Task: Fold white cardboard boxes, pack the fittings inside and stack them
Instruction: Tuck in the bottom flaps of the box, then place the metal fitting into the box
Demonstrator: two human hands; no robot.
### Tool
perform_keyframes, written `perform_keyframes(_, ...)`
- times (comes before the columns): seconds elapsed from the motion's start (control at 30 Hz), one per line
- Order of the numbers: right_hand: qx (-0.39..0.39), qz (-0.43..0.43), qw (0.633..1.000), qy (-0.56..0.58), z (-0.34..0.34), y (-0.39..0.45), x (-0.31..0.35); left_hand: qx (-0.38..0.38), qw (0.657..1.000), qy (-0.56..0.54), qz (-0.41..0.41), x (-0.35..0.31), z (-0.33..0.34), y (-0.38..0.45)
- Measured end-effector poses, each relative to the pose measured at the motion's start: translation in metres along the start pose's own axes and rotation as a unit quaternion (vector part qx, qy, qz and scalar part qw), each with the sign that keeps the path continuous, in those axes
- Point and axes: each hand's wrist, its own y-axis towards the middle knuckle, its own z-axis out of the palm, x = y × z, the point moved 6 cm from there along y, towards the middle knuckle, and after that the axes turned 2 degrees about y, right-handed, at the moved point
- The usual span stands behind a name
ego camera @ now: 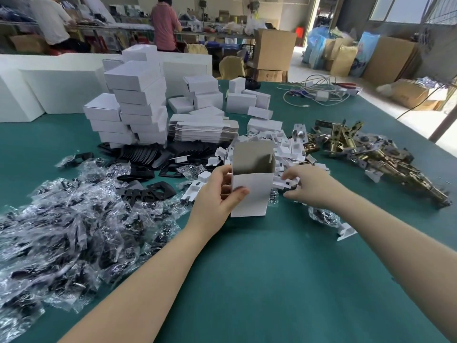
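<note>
My left hand (217, 194) grips a white cardboard box (252, 191) that stands upright on the green table (272, 280), its top flaps open and the grey inside showing. Just to the box's right, my right hand (306, 185) pinches a small white cardboard insert (284, 182) at the edge of a heap of such inserts (282, 147). Brass-coloured metal fittings (371, 152) lie in a pile at the right. A tall stack of closed white boxes (138, 105) stands behind, with flat unfolded blanks (202, 129) beside it.
Clear plastic bags with black parts (61, 226) spread over the left of the table, and loose black plates (148, 157) lie behind them. White cables (319, 92) lie at the far right. Two people work at benches in the back, near brown cartons (274, 48).
</note>
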Motion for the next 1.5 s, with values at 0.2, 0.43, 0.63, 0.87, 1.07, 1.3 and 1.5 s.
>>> perform_keyframes(0.2, -0.086, -0.010, 0.995, 0.043, 0.001, 0.002, -0.013, -0.007, 1.000, 0.005, -0.007, 0.002, 0.000, 0.000)
perform_keyframes(0.43, -0.216, -0.066, 0.956, 0.185, -0.064, -0.017, 0.010, -0.006, 1.000, 0.014, -0.011, 0.001, 0.001, 0.001)
perform_keyframes(0.63, -0.253, -0.202, 0.915, 0.243, -0.121, -0.047, 0.063, -0.007, 1.000, 0.007, -0.008, 0.000, 0.001, 0.002)
perform_keyframes(0.87, -0.059, -0.280, 0.957, -0.045, -0.113, -0.045, 0.110, -0.010, 1.000, -0.004, -0.002, 0.001, 0.001, 0.002)
perform_keyframes(1.07, -0.044, -0.294, 0.900, -0.320, -0.098, -0.039, 0.130, -0.009, 1.000, -0.003, -0.007, 0.002, 0.001, 0.002)
perform_keyframes(1.3, -0.058, -0.309, 0.851, -0.420, -0.076, -0.036, 0.143, -0.010, 1.000, -0.006, -0.016, 0.003, 0.002, 0.002)
perform_keyframes(1.5, -0.076, -0.263, 0.911, -0.307, -0.076, -0.042, 0.126, -0.004, 1.000, -0.011, -0.021, 0.005, 0.003, 0.003)
